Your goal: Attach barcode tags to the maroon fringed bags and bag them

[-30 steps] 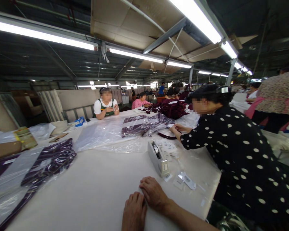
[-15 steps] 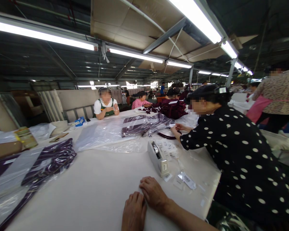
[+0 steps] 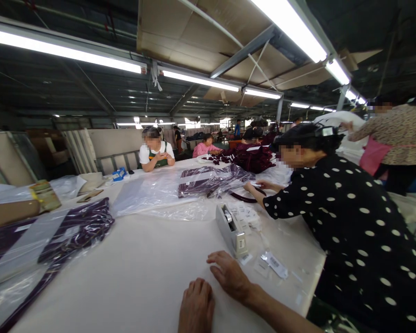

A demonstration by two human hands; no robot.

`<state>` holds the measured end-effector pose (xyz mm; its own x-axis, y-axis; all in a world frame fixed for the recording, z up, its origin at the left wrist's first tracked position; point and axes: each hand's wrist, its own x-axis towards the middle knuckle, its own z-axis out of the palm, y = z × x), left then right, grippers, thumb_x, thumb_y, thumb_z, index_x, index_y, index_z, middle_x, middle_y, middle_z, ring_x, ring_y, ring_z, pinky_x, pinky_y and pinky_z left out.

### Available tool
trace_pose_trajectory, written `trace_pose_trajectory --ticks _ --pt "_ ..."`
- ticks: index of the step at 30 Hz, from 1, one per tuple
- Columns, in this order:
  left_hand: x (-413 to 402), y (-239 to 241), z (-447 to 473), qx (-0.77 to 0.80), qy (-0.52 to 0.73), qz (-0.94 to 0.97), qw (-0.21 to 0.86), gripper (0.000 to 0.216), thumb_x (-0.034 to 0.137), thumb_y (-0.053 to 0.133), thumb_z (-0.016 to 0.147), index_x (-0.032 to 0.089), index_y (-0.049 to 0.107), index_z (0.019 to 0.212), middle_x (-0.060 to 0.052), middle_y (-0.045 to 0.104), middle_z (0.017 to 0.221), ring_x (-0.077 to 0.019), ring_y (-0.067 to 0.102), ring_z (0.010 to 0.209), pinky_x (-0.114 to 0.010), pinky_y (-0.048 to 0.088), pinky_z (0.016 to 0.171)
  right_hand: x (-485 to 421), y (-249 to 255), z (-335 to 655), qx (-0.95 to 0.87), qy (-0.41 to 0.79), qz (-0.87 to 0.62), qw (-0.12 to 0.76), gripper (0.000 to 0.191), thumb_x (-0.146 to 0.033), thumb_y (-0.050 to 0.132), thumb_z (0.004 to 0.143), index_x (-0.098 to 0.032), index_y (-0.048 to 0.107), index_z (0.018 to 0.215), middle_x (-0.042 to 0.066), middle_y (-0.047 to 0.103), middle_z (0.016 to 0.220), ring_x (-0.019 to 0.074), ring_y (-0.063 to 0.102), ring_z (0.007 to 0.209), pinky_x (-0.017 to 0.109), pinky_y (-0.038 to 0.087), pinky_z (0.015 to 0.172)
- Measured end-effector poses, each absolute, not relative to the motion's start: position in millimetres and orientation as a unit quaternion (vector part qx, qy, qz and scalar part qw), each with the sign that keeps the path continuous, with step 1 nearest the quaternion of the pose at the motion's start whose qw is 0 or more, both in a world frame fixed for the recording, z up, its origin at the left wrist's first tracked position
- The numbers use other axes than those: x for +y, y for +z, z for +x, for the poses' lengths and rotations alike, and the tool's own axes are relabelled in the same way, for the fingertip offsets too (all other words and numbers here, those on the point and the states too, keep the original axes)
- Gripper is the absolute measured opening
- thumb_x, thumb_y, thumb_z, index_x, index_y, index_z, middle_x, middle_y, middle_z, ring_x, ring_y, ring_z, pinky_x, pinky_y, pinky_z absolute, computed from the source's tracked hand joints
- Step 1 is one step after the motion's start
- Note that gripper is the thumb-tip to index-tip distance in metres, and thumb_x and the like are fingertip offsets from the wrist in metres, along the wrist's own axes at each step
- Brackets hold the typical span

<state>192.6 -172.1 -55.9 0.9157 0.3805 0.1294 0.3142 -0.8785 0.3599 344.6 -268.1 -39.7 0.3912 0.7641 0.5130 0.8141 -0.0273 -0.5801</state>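
Observation:
My left hand [image 3: 196, 305] rests palm down on the white tabletop [image 3: 138, 273], its fingers loosely bent and nothing seen in it. Just to its right, my right hand [image 3: 230, 276] is open, with the thumb and fingers slightly apart and nothing held. Beyond the right hand stands a grey tape dispenser [image 3: 230, 231] with a roll of tape in it. Barcode tags [image 3: 274, 264] lie on the table to the right of that hand. Neither hand touches the dispenser or the tags.
On the left lie dark purple garments in clear plastic [image 3: 74, 229]. Another bagged purple garment [image 3: 211, 178] lies across the table, near the hands of a co-worker in a polka-dot top [image 3: 353, 222]. A purple garment pile [image 3: 249, 157] and a seated person [image 3: 156, 150] are farther back.
My right hand has lifted and spread its fingers a little, drawing slightly apart from the left. The view has shifted a little. The co-worker's hands still work at the bagged garment.

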Motion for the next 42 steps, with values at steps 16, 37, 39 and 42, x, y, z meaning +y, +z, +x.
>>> trace_pose_trajectory --ticks 16,37,39,42 --pt "-166 -76 195 0.177 0.125 0.963 0.159 0.019 0.010 0.052 0.084 0.023 0.064 0.091 -0.003 0.065 0.102 -0.0212 0.057 0.098 -0.031 0.040 0.086 -340 29 516 -0.296 -0.095 -0.861 0.402 0.033 -0.037 0.047 0.088 -0.020 0.071 0.103 0.009 0.073 0.108 0.0236 0.068 0.098 0.035 0.052 0.090" --pt "-159 -100 194 0.165 0.123 0.964 0.168 0.023 0.011 0.055 0.079 0.025 0.064 0.095 -0.005 0.067 0.107 -0.0239 0.058 0.104 -0.034 0.044 0.089 -308 -4 614 -0.274 -0.067 -0.936 0.208 0.040 -0.022 0.054 0.085 -0.009 0.065 0.121 0.018 0.066 0.123 0.0288 0.059 0.118 0.037 0.039 0.104" --pt "-159 -102 194 0.164 0.126 0.965 0.164 0.023 0.011 0.056 0.078 0.026 0.065 0.094 -0.004 0.067 0.105 -0.0235 0.059 0.102 -0.033 0.045 0.088 -307 -7 618 -0.266 -0.071 -0.941 0.196 0.041 -0.022 0.055 0.086 -0.008 0.064 0.122 0.019 0.065 0.123 0.0296 0.058 0.119 0.038 0.040 0.103" --pt "-159 -105 194 0.165 0.135 0.964 0.158 0.022 0.010 0.058 0.077 0.026 0.065 0.091 -0.003 0.068 0.102 -0.0233 0.059 0.100 -0.033 0.045 0.087 -308 -11 622 -0.265 -0.075 -0.944 0.181 0.041 -0.023 0.055 0.086 -0.007 0.064 0.123 0.020 0.064 0.124 0.0302 0.058 0.119 0.037 0.040 0.102"
